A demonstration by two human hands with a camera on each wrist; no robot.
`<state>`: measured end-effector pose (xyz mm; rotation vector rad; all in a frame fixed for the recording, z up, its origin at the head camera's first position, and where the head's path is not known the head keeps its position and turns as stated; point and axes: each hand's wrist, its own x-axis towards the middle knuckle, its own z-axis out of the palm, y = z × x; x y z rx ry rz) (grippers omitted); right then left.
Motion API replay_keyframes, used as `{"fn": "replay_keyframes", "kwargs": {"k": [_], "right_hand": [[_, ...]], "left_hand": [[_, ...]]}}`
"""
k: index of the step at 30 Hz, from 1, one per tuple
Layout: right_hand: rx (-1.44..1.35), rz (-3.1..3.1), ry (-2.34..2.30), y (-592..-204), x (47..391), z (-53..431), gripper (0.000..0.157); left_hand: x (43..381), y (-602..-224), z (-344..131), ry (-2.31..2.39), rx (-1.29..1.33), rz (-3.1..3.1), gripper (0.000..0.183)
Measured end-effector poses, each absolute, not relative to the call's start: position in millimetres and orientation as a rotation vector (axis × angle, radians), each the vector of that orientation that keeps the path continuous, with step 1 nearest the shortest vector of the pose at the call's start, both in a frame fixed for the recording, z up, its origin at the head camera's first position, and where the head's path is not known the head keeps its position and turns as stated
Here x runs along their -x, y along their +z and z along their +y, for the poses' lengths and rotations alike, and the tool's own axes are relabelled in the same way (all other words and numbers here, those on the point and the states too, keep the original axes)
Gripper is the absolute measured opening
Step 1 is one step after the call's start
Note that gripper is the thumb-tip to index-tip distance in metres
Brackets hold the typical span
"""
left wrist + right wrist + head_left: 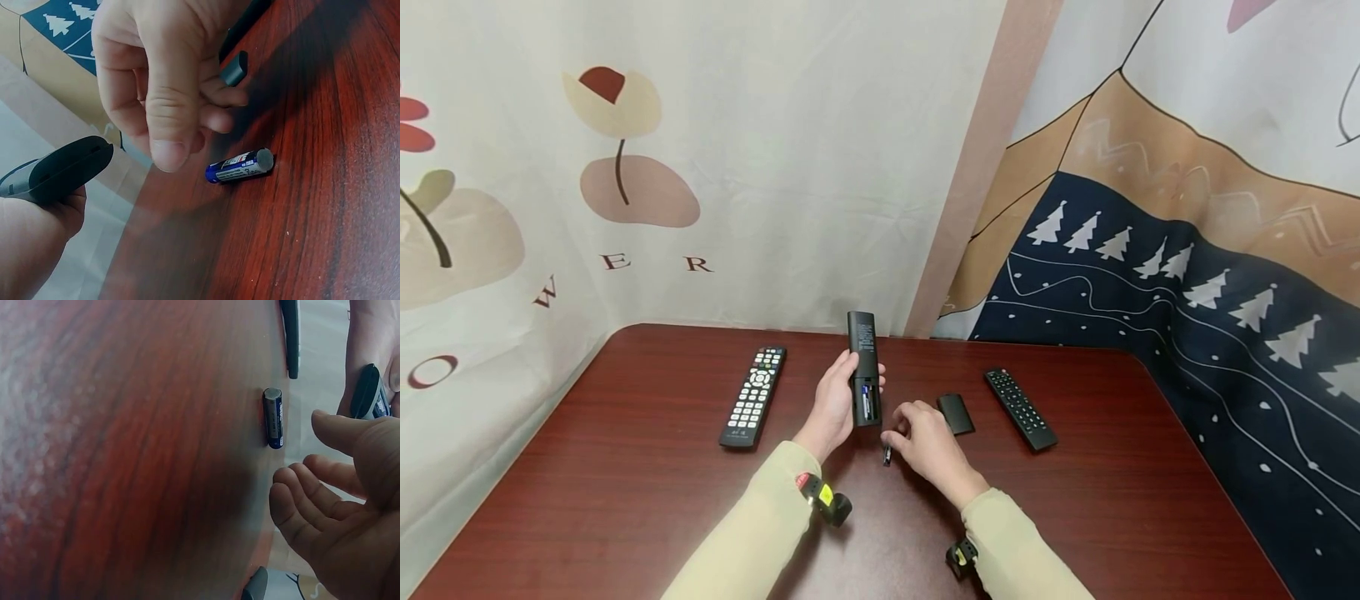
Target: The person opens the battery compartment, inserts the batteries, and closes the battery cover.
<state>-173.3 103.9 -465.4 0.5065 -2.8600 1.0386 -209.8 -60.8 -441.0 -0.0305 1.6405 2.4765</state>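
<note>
A black remote control [863,350] stands tilted in my left hand [832,406], its back facing me. The battery compartment is uncovered, and a battery [866,392] shows inside it. Lying on the table, a blue and silver battery [240,167] is just below the fingers of my right hand [931,442]. In the right wrist view, thumb and fingers of that hand are apart and relaxed, with a gap between them and the loose battery [273,419]. A black battery cover [956,413] lies on the table beyond the right hand.
To the left on the reddish-brown table [647,467] lies a larger remote control [755,397] with pale buttons. Another dark remote control [1020,408] lies at the right. Printed curtains [805,167] hang behind the table's far edge.
</note>
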Motion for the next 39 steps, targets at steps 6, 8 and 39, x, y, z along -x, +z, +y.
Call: {"fn": "replay_keyframes", "kwargs": {"k": [6, 8, 39], "right_hand": [[-0.487, -2.937, 0.996, -466, 176, 102, 0.018], [-0.488, -2.951, 0.974, -468, 176, 102, 0.019], [-0.388, -3.076, 0.831, -465, 178, 94, 0.021]], "left_hand": [[211, -440, -61, 2.47, 0.041, 1.643, 0.048], [211, -440, -61, 2.47, 0.042, 1.639, 0.048], [210, -442, -61, 2.468, 0.026, 1.657, 0.048]]}}
